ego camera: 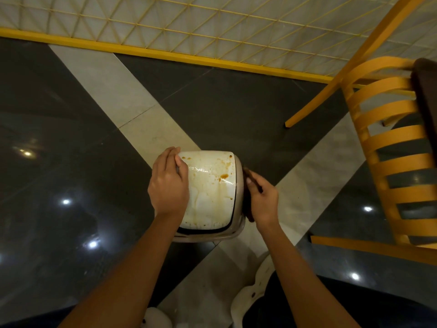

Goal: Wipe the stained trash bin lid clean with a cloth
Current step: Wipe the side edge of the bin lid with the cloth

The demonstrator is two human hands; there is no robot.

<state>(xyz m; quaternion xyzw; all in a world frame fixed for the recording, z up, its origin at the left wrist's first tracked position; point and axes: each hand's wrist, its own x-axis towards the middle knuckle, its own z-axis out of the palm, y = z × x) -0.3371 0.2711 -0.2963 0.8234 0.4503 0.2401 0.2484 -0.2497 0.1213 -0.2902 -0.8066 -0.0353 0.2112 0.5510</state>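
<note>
Down on the floor (71, 114), our left hand (169, 183) grips the left edge of the stained white plastic trash bin lid (210, 190). Our right hand (263, 201) clasps a dark brown cloth (247, 207) just beside the lid's right edge. Orange stains remain, so wiping seems barely begun. Next we should drag the cloth across them.

Forearms (123, 268): yours run bare from the left hand (169, 183) and right hand (263, 201) back to the frame edge.
Trousers (331, 304): dark, well behind your fingers.
Shoes (250, 292): white, rounded, with small dark dots, just beside the trousers.
</note>
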